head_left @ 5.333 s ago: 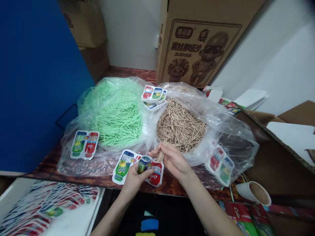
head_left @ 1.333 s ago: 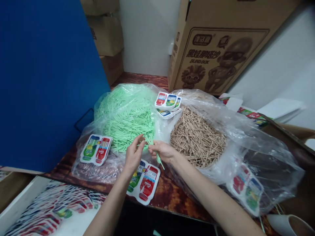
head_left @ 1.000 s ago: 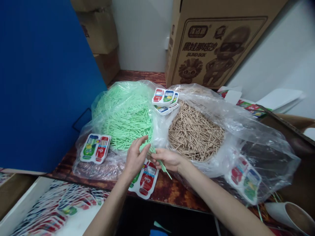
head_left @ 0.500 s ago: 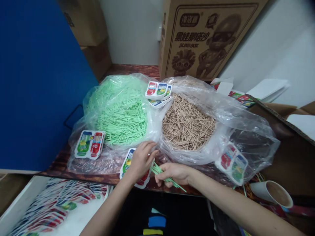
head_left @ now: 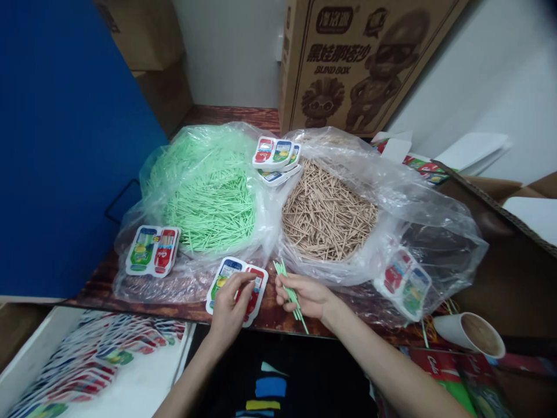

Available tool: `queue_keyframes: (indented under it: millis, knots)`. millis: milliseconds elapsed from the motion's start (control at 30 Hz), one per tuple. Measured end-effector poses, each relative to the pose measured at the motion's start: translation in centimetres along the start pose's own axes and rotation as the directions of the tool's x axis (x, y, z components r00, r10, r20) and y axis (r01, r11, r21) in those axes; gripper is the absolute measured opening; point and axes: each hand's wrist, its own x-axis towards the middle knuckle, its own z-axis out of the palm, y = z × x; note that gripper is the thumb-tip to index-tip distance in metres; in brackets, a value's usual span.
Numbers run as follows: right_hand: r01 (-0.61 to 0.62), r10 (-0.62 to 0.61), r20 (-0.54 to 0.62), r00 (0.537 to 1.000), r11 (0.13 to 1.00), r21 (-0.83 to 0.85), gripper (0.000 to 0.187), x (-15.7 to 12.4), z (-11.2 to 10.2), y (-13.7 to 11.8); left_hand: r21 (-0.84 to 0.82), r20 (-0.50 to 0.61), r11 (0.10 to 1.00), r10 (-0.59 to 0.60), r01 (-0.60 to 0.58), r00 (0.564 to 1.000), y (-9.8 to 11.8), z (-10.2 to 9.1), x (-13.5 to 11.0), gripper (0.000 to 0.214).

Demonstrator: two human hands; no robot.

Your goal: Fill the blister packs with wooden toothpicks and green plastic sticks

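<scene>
My right hand (head_left: 304, 296) is closed around a small bunch of thin green sticks (head_left: 296, 305), held at a slant above the table's front edge. My left hand (head_left: 231, 305) hovers over a printed card pack (head_left: 257, 278) with green and red halves. Its fingers are bent, with a gap between thumb and forefinger, and nothing shows in them; whether they touch the pack I cannot tell. Behind the hands lie a clear bag of green sticks (head_left: 213, 212) on the left and a clear bag of brown sticks (head_left: 328, 217) on the right.
More packs lie on the bags: one pack (head_left: 152, 251) at left, a small stack (head_left: 276, 158) between, another pack (head_left: 404, 283) at right. A white box (head_left: 180, 354) of packs stands lower left. A paper cup (head_left: 467, 334) tilts at right. A large carton (head_left: 365, 64) stands behind.
My left hand has come away from the green sticks, moving left and down over the card pack. The right hand keeps the bunch, now turned more upright.
</scene>
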Motion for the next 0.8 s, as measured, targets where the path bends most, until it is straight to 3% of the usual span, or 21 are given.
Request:
queue_keyframes:
  millis: [67, 133, 200, 267, 300, 433, 567, 667, 800]
  knots:
    - [0.124, -0.123, -0.058, 0.991, 0.992, 0.013, 0.03, 0.3, 1.0, 0.3, -0.01, 0.033, 1.0, 0.014, -0.014, 0.999, 0.3, 0.2, -0.2, 0.019]
    - [0.331, -0.347, -0.133, 0.928, 0.935, -0.131, 0.029, 0.2, 2.2, 0.8, -0.012, 0.046, 1.0, 0.03, -0.029, 0.998, 0.4, 0.3, -0.3, 0.019]
    - [0.487, -0.588, -0.176, 0.79, 0.775, -0.402, 0.026, 0.0, 3.2, 1.9, 0.0, 0.039, 0.999, 0.041, -0.041, 0.998, 0.3, 0.1, -0.1, 0.019]
    - [0.502, -0.733, -0.166, 0.66, 0.594, -0.628, 0.022, -0.1, 3.6, 3.4, 0.033, 0.007, 0.999, 0.043, -0.044, 0.999, -0.1, -0.4, 0.1, 0.018]
    - [0.481, -0.764, -0.163, 0.624, 0.54, -0.691, 0.02, -0.1, 3.5, 4.3, 0.057, -0.019, 0.998, 0.043, -0.042, 0.999, -0.4, -0.8, 0.2, 0.018]
    - [0.44, -0.786, -0.183, 0.59, 0.504, -0.744, 0.017, 0.5, 2.6, 6.4, 0.209, -0.122, 0.977, 0.067, -0.04, 0.99, -2.3, -2.5, 0.3, 0.019]
    - [0.466, -0.802, -0.179, 0.571, 0.496, -0.733, 0.014, 0.7, 2.4, 6.0, 0.468, -0.173, 0.883, 0.128, -0.033, 0.976, -4.3, -3.4, 0.0, 0.019]
    - [0.461, -0.803, -0.162, 0.573, 0.479, -0.747, 0.013, 0.6, 2.6, 5.5, 0.608, -0.209, 0.793, 0.125, 0.029, 0.97, -5.4, -3.4, -0.4, 0.022]
    - [0.436, -0.795, -0.152, 0.587, 0.469, -0.768, 0.016, 0.5, 2.5, 5.6, 0.669, -0.201, 0.74, 0.088, 0.071, 0.976, -6.2, -3.2, -0.3, 0.029]
